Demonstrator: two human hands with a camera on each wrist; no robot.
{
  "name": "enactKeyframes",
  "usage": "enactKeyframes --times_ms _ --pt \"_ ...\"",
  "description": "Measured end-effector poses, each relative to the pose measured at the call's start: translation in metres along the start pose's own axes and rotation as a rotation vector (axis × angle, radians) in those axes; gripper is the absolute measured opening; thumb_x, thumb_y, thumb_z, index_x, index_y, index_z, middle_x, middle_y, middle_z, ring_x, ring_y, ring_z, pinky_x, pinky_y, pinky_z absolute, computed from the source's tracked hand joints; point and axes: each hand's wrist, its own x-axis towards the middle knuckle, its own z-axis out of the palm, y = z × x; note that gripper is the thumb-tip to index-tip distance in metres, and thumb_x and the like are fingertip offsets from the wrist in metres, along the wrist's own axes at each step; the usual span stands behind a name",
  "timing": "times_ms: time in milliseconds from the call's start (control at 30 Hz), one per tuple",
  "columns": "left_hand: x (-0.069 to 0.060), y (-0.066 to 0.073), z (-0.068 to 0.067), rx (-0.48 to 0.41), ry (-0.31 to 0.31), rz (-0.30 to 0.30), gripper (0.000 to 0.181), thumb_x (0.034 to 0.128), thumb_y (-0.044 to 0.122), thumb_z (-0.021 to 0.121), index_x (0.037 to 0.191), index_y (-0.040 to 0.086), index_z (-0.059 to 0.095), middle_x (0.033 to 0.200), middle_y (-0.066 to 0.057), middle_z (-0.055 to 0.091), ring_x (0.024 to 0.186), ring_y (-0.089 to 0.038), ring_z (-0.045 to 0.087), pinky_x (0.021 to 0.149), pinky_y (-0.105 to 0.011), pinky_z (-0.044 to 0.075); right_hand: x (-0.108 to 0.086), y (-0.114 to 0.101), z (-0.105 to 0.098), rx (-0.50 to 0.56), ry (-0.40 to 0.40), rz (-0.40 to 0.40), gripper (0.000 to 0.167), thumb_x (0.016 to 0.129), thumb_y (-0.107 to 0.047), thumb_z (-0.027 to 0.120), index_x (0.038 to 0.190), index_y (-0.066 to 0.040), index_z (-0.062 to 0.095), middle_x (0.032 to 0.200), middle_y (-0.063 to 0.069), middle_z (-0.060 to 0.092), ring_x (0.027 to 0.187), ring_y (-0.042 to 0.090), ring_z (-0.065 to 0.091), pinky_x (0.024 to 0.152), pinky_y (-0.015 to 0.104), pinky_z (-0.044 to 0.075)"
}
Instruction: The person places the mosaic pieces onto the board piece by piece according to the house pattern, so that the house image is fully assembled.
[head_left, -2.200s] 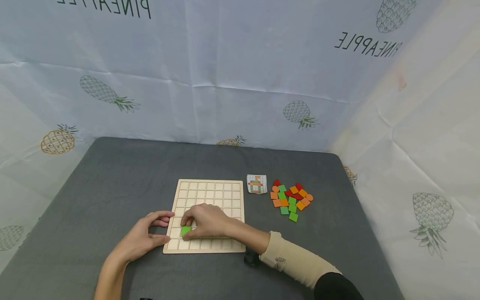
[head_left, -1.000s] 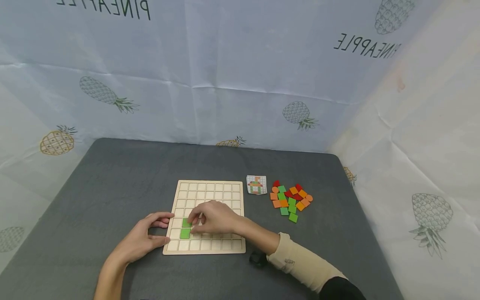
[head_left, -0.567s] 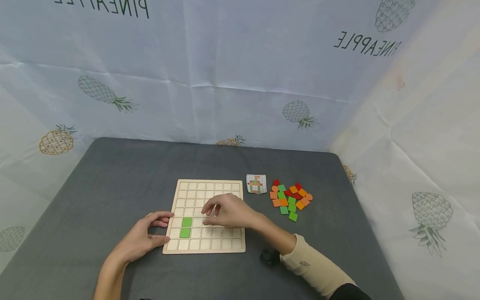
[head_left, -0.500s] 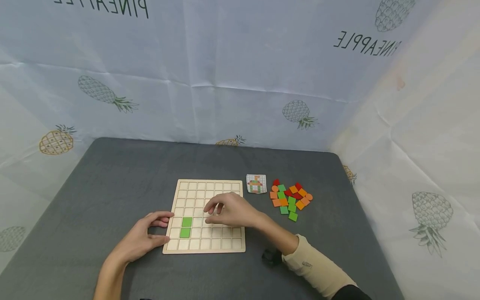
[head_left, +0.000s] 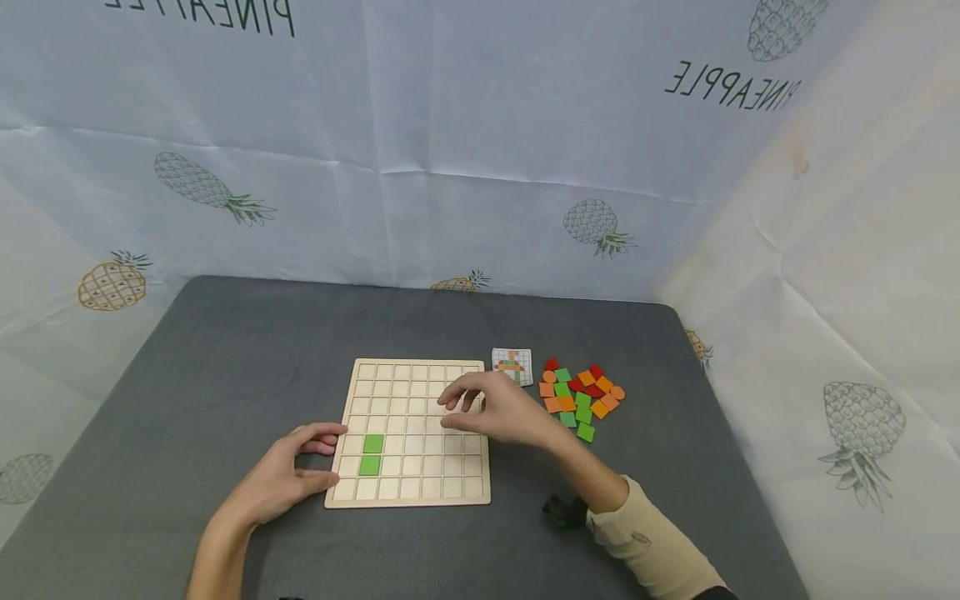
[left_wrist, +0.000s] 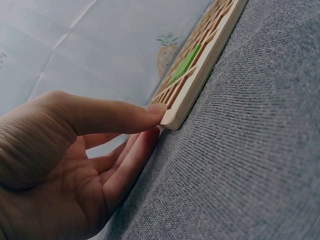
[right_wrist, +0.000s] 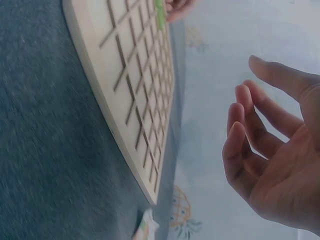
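Observation:
A pale wooden grid board (head_left: pixel 432 487) lies on the table, with two green square tiles, a far tile (head_left: pixel 372 443) and a near tile (head_left: pixel 369 465), in adjoining cells near its left side. My left hand (head_left: pixel 283 473) stays at the board's left edge. In the left wrist view its thumb (left_wrist: pixel 142 116) rests on the rim at the corner, and its other fingers are low beside the edge. Above the board's right part hovers my right hand (head_left: pixel 504 408). The right wrist view shows its fingers (right_wrist: pixel 232 150) loosely bent, thumb apart, nothing between them.
Right of the board lies a loose pile of orange, red and green tiles (head_left: pixel 583 400), squares and other shapes. A small printed pattern card (head_left: pixel 512 358) sits between pile and board, partly hidden by my right hand. Grey cloth covers the table (head_left: pixel 255 358); pineapple-print curtains hang behind.
My right hand has let go of a green tile, leaving two lying in the grid, and moved right and away from them across the board. The left hand has stayed put.

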Motion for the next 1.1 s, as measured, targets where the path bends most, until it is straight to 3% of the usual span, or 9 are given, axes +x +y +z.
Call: enactKeyframes --times_ms 233,533,600,767,833,1100 --pt "0.000 0.001 0.000 0.005 0.002 -0.010 0.068 0.0884 0.002 0.085 0.150 -0.001 0.056 0.139 -0.020 0.060 0.119 -0.005 0.058 0.084 -0.025 0.062 -0.010 0.003 -0.020 0.024 0.085 0.017 0.025 0.094 -0.021 0.086 0.115 -0.009 0.081 0.111 0.010 0.081 0.090 0.009 0.068 0.071 0.029 0.058" --pt "0.000 0.001 0.000 0.003 0.008 0.003 0.067 0.0878 0.001 0.085 0.148 0.000 0.058 0.137 -0.020 0.060 0.117 -0.002 0.057 0.083 -0.025 0.062 -0.029 0.014 -0.048 0.019 0.157 0.068 0.022 0.095 -0.020 0.086 0.116 -0.017 0.081 0.112 0.004 0.080 0.094 0.011 0.069 0.075 0.030 0.058" --pt "0.000 0.001 0.000 0.005 0.008 0.004 0.066 0.0878 0.002 0.085 0.148 0.000 0.058 0.138 -0.020 0.060 0.117 -0.002 0.057 0.083 -0.025 0.062 -0.033 0.019 -0.054 0.031 0.164 0.087 0.022 0.095 -0.021 0.085 0.117 -0.018 0.081 0.113 0.005 0.080 0.088 0.012 0.069 0.067 0.028 0.057" --pt "0.001 0.001 0.000 0.009 0.006 0.003 0.066 0.0877 0.002 0.085 0.148 0.000 0.058 0.138 -0.019 0.060 0.118 -0.003 0.057 0.083 -0.025 0.061 -0.042 0.030 -0.066 0.055 0.174 0.122 0.022 0.096 -0.020 0.084 0.117 -0.016 0.082 0.122 0.014 0.078 0.090 0.014 0.069 0.068 0.028 0.056" --pt "0.001 0.001 0.000 0.006 0.007 0.001 0.066 0.0877 0.001 0.085 0.148 0.000 0.058 0.138 -0.020 0.060 0.118 -0.004 0.057 0.083 -0.025 0.061 -0.044 0.036 -0.069 0.058 0.184 0.130 0.022 0.097 -0.019 0.083 0.118 -0.013 0.082 0.125 0.018 0.077 0.097 0.015 0.069 0.074 0.028 0.057" --pt "0.000 0.001 0.001 0.000 0.011 0.001 0.067 0.0870 0.000 0.085 0.148 -0.001 0.058 0.137 -0.020 0.060 0.117 -0.003 0.057 0.083 -0.025 0.061 -0.054 0.058 -0.082 0.010 0.215 0.180 0.029 0.099 -0.020 0.081 0.124 -0.006 0.079 0.111 0.010 0.079 0.097 0.022 0.069 0.080 0.033 0.059"
